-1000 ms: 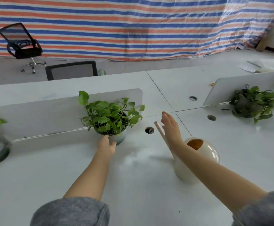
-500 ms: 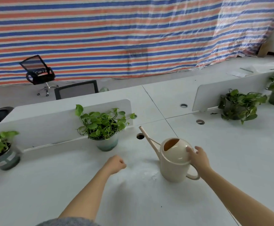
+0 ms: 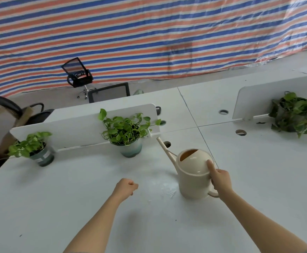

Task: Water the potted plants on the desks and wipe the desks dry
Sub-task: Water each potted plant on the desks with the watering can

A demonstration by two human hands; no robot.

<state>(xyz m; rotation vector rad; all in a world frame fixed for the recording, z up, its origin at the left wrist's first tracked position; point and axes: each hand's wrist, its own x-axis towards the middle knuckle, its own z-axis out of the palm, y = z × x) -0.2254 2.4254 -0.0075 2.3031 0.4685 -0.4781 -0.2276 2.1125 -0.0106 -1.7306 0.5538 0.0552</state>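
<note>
Watering can [image 3: 193, 178] handle part-hidden under right hand [image 3: 220, 180].

White counter [image 3: 76, 207]: left plant [image 3: 39, 154], middle plant [image 3: 129, 139], right plant [image 3: 295, 115] along far dividers [image 3: 76, 125]; watering can [image 3: 193, 178] centre, wet patch [image 3: 167, 189] just beside.

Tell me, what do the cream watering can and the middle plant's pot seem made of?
The watering can looks like moulded plastic: even matte cream, smooth dome, thin spout. The middle plant's pot seems glazed ceramic, perhaps glass: white fading to teal below, with a soft sheen.
</note>
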